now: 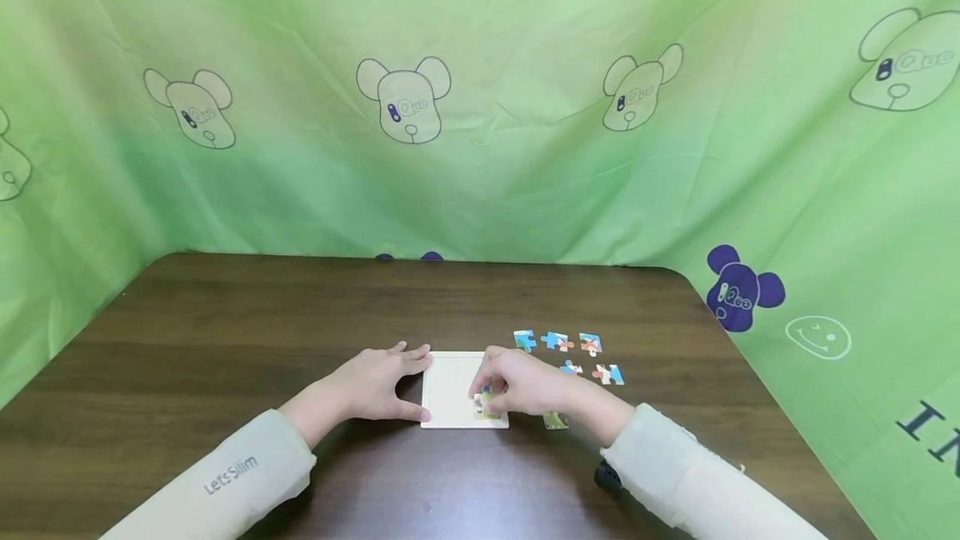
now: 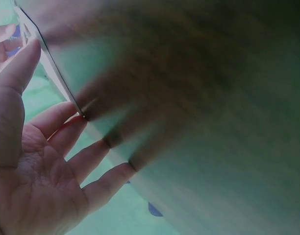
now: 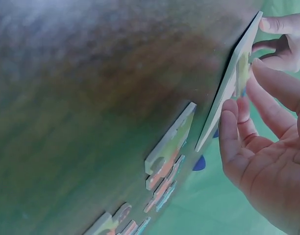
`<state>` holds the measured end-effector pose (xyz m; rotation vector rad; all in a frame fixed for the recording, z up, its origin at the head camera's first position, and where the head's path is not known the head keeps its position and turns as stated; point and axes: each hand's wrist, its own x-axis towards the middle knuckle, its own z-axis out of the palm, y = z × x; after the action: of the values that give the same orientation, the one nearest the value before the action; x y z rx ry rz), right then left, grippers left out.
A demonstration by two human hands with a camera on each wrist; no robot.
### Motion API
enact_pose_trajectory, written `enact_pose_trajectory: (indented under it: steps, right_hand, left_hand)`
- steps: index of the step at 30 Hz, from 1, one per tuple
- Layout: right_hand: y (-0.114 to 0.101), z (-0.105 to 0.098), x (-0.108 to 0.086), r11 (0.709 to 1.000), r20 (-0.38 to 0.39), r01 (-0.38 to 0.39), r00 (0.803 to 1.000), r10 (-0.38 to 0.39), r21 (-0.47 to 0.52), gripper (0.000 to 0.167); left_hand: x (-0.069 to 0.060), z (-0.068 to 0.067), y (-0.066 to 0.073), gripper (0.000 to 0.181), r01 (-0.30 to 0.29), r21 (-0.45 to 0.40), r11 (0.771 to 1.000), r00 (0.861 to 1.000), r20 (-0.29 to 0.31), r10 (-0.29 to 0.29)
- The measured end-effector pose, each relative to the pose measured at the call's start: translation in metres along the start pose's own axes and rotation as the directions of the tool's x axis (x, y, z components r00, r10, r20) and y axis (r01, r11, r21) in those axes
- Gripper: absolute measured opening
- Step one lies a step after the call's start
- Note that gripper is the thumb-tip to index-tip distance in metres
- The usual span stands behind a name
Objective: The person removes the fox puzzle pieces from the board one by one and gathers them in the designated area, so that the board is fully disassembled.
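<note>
A pale shallow puzzle tray [image 1: 450,390] lies on the table between the two hands. My left hand [image 1: 382,382] rests at its left side, the thumb at the near corner and the fingers at the far one. Those fingers look fairly straight in the left wrist view, touching the tray edge [image 2: 59,78]. Over the tray's near right corner, my right hand [image 1: 517,382] pinches a yellow-green jigsaw puzzle piece [image 1: 483,407] between thumb and fingers. In the right wrist view this piece [image 3: 243,72] is partly hidden by the fingers.
Several loose puzzle pieces [image 1: 557,342] lie right of the tray, some partly covered by the right arm. A yellow-green piece [image 1: 555,421] sits just below that forearm. One black object [image 1: 607,477] shows beside the right sleeve. Green cloth [image 1: 480,190] hangs behind the brown table [image 1: 300,290].
</note>
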<state>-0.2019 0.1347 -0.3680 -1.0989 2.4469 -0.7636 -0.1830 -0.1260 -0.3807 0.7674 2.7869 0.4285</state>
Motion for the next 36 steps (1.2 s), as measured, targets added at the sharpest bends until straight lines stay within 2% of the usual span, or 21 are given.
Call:
enact_pose_trajectory:
  steps: [8, 15, 28, 36]
  right_hand:
    - [-0.002, -0.004, -0.001, 0.997, 0.041, -0.002, 0.999, -0.001, 0.08, 0.017]
    - [0.0, -0.002, -0.001, 0.996, 0.069, 0.006, 0.998, -0.012, 0.085, 0.018]
    - [0.001, -0.009, -0.005, 0.993, 0.041, 0.012, 0.999, -0.017, 0.118, 0.016]
    - [0.006, -0.014, -0.018, 0.987, 0.031, -0.042, 0.999, 0.037, 0.156, 0.016]
  left_hand:
    - [0.0, -0.001, -0.001, 0.079, 0.003, -0.005, 1.0, 1.0, 0.004, -0.003]
    - [0.0, -0.001, 0.0, 0.078, -0.003, -0.008, 1.0, 1.0, 0.007, 0.004]
    - [-0.001, -0.002, -0.002, 0.079, -0.007, -0.01, 1.0, 1.0, -0.005, 0.007]
    - [-0.001, -0.001, -0.001, 0.079, -0.009, -0.008, 1.0, 1.0, 0.011, 0.009]
